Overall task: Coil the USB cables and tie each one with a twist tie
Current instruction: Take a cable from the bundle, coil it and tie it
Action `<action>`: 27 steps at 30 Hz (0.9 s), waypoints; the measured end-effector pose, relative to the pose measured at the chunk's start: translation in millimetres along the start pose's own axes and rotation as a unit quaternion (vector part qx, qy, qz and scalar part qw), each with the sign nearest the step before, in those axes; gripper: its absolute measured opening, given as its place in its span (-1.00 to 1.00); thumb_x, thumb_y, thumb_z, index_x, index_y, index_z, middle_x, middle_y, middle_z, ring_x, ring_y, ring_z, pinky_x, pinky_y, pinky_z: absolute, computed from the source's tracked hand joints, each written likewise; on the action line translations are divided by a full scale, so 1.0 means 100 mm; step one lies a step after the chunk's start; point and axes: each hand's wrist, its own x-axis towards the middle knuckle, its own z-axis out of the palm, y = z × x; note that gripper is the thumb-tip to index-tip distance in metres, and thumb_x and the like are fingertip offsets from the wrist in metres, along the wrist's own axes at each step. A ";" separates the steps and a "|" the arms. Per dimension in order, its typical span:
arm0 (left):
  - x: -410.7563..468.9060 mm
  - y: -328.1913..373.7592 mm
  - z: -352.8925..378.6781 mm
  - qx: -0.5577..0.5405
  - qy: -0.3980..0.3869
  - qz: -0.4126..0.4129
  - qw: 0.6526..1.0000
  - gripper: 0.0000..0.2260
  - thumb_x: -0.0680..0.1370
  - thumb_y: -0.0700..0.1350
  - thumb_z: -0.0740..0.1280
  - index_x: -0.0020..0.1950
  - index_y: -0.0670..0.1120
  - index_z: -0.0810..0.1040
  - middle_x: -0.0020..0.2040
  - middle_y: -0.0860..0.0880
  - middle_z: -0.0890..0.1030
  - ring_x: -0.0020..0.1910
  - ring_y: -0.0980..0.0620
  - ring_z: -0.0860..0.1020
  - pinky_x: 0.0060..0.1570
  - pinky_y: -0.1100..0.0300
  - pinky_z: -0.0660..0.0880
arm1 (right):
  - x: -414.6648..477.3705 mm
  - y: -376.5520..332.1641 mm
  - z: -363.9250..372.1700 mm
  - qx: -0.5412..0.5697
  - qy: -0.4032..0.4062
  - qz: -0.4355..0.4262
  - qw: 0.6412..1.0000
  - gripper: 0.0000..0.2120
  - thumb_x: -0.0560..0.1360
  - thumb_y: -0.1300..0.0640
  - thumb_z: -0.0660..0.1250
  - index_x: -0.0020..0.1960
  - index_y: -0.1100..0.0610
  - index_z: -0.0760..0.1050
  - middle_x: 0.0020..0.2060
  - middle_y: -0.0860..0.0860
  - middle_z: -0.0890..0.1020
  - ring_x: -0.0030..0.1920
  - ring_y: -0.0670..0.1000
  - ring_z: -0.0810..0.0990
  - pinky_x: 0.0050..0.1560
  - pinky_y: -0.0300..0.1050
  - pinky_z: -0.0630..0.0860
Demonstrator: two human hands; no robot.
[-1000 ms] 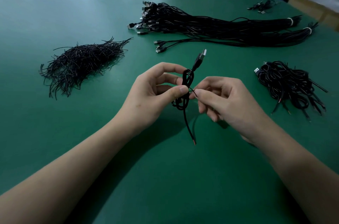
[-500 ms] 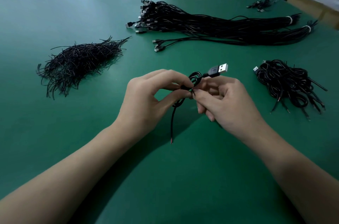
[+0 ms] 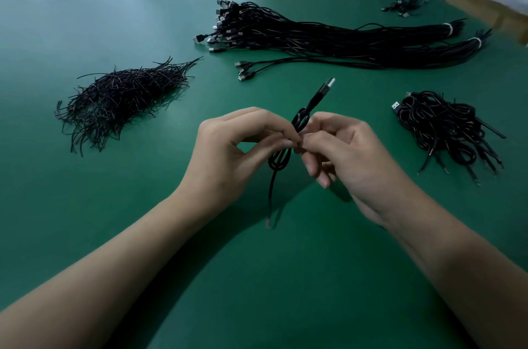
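Observation:
A coiled black USB cable (image 3: 281, 158) hangs between my hands above the green table (image 3: 114, 205). Its silver plug (image 3: 328, 84) points up and away, and its bare tail end (image 3: 268, 222) dangles toward me. My left hand (image 3: 237, 154) pinches the coil's middle with thumb and forefinger. My right hand (image 3: 351, 157) pinches at the same spot, where the thin twist tie wraps the coil; the tie itself is mostly hidden by my fingertips.
A heap of black twist ties (image 3: 123, 97) lies at the left. Long bundles of straight USB cables (image 3: 328, 37) stretch across the back. A pile of tied coils (image 3: 448, 125) sits at the right, a few more cables (image 3: 405, 4) far back right.
The coil has been turned round between my fingers: its plug swung from upright to sideways right and back to upright, while both hands kept pinching its middle.

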 end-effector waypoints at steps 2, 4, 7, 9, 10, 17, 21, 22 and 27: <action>0.00 -0.01 0.02 -0.035 -0.003 -0.018 0.999 -0.94 0.56 -0.20 0.44 -0.05 -0.04 0.65 -0.09 -0.03 0.69 -0.08 -0.02 0.68 -0.03 0.01 0.62 | 0.00 -0.02 0.01 0.062 0.011 0.032 0.997 -0.78 0.56 0.30 0.26 -0.23 0.12 0.50 -0.51 0.06 0.46 -0.53 -0.04 0.33 -0.52 -0.25 0.28; 0.01 -0.02 0.01 -0.049 -0.008 -0.024 0.998 -0.92 0.57 -0.19 0.44 -0.05 -0.01 0.64 -0.08 -0.04 0.69 -0.07 -0.04 0.68 -0.02 -0.02 0.61 | 0.00 -0.03 0.02 0.113 0.015 0.058 0.992 -0.76 0.56 0.30 0.24 -0.27 0.13 0.47 -0.52 0.05 0.43 -0.55 -0.06 0.31 -0.52 -0.24 0.27; 0.01 -0.03 0.01 -0.048 -0.015 -0.017 0.999 -0.91 0.55 -0.22 0.45 -0.06 -0.03 0.65 -0.07 -0.05 0.69 -0.05 -0.03 0.67 -0.02 0.09 0.60 | 0.01 -0.03 0.04 0.162 0.015 0.088 0.983 -0.70 0.55 0.30 0.24 -0.34 0.11 0.49 -0.52 0.03 0.41 -0.57 -0.06 0.28 -0.51 -0.25 0.25; 0.02 -0.03 0.02 -0.032 -0.019 -0.008 0.999 -0.93 0.54 -0.25 0.47 -0.08 -0.08 0.67 -0.07 -0.07 0.67 -0.05 0.00 0.66 -0.02 0.22 0.54 | 0.02 -0.02 0.03 0.183 0.020 0.108 0.977 -0.72 0.54 0.28 0.25 -0.32 0.11 0.50 -0.52 0.01 0.41 -0.57 -0.07 0.27 -0.51 -0.26 0.24; 0.02 -0.03 0.03 -0.022 -0.022 -0.005 0.999 -0.93 0.53 -0.26 0.48 -0.08 -0.10 0.68 -0.08 -0.08 0.67 -0.06 0.02 0.65 -0.01 0.26 0.52 | 0.02 -0.01 0.03 0.188 0.022 0.116 0.975 -0.74 0.54 0.27 0.25 -0.30 0.12 0.49 -0.51 0.00 0.42 -0.56 -0.07 0.28 -0.50 -0.26 0.24; -0.01 -0.04 -0.03 0.030 -0.016 -0.018 0.999 -0.99 0.51 -0.23 0.50 -0.10 -0.16 0.72 -0.08 -0.07 0.68 -0.06 0.09 0.66 0.01 0.25 0.57 | 0.00 0.03 -0.02 0.083 -0.025 0.106 0.991 -0.90 0.61 0.17 0.30 -0.05 0.17 0.55 -0.28 0.08 0.67 -0.38 -0.04 0.57 -0.42 -0.27 0.43; -0.01 -0.03 -0.05 0.058 -0.015 -0.014 0.998 -0.98 0.51 -0.25 0.51 -0.09 -0.18 0.74 -0.08 -0.06 0.69 -0.02 0.17 0.66 0.04 0.26 0.57 | 0.00 0.03 -0.05 0.055 -0.015 0.101 0.993 -0.90 0.58 0.13 0.35 -0.01 0.15 0.60 -0.14 0.13 0.74 -0.29 -0.04 0.62 -0.37 -0.24 0.43; -0.01 -0.02 -0.05 0.061 -0.014 -0.014 0.998 -0.98 0.50 -0.25 0.51 -0.08 -0.19 0.74 -0.08 -0.06 0.70 0.00 0.19 0.66 0.05 0.26 0.57 | 0.00 0.03 -0.05 0.053 -0.012 0.099 0.994 -0.90 0.57 0.12 0.36 -0.01 0.15 0.61 -0.12 0.14 0.74 -0.28 -0.04 0.63 -0.37 -0.24 0.43; -0.02 0.02 -0.03 0.060 -0.003 -0.015 0.998 -0.98 0.53 -0.26 0.48 -0.07 -0.18 0.72 -0.11 -0.01 0.71 0.03 0.22 0.67 0.06 0.28 0.58 | -0.01 0.02 -0.05 0.051 -0.001 0.096 0.994 -0.85 0.48 0.07 0.42 -0.03 0.15 0.63 -0.11 0.14 0.74 -0.29 -0.06 0.63 -0.38 -0.27 0.42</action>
